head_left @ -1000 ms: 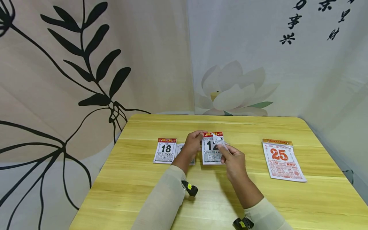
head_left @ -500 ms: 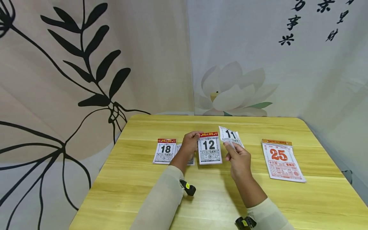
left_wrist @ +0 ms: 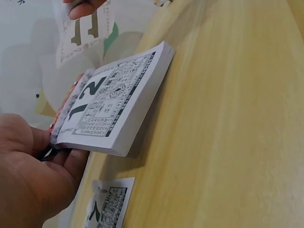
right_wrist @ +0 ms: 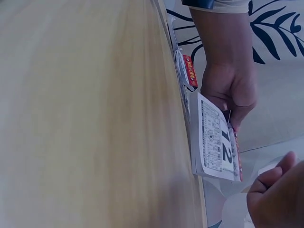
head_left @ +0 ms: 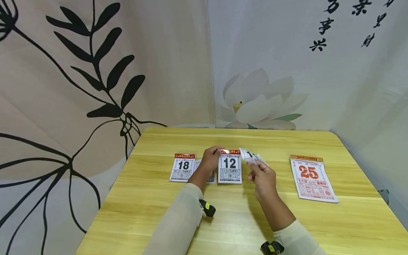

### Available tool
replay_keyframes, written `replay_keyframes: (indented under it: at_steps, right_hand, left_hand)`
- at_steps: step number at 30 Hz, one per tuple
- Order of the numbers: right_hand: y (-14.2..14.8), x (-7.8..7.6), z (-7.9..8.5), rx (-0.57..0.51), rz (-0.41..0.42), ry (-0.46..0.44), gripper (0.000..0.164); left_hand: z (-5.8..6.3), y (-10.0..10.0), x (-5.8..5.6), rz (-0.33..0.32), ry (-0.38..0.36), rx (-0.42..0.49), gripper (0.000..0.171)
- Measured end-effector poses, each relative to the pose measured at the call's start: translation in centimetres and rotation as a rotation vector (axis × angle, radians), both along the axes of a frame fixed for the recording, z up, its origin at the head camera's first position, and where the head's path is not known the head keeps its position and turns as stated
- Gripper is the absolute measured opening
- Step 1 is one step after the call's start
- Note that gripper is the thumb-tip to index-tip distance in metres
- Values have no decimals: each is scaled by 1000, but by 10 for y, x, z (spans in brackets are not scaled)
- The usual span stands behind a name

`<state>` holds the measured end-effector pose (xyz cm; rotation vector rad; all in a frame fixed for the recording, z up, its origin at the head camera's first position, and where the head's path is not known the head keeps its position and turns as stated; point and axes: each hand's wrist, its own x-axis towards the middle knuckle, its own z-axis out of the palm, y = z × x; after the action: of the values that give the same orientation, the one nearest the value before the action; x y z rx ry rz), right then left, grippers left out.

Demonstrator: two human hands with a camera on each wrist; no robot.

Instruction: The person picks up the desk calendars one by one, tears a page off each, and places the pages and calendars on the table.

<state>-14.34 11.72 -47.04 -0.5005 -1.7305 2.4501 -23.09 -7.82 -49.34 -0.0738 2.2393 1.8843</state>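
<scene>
A thick tear-off calendar pad (head_left: 230, 169) with a red header shows a black 12. My left hand (head_left: 210, 159) grips its upper left corner, thumb on the header and fingers beneath, as the left wrist view shows. The pad (left_wrist: 107, 102) is tilted above the tabletop and casts a shadow; whether its lower edge touches is unclear. To its right, my right hand (head_left: 264, 179) pinches a loose calendar sheet (head_left: 249, 156) printed 11. In the left wrist view this sheet (left_wrist: 85, 38) hangs apart from the pad, with a ragged edge.
Left of my left hand lies a calendar pad (head_left: 182, 169) showing 18. A loose sheet (left_wrist: 111, 204) lies beside it, partly hidden by my left arm. A larger calendar (head_left: 313, 179) with a red 25 lies at the right of the wooden table (head_left: 232, 226). Printed curtains hang behind.
The 11 sheet has come away from over the 12 pad to its right side, then dipped and tilted slightly. The pad has shifted a little left with my left hand.
</scene>
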Motion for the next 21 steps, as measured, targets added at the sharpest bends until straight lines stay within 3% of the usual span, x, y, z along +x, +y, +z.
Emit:
replay_keyframes:
  at_steps: [14,21]
  right_hand:
    - [6,2,-2,119,114,-113,32]
    - [7,4,-4,170,257,-168,42]
  left_hand:
    - [-9,0,-1,-10,87,-112,36]
    - [-13,-1,0,-25,90,-152,36]
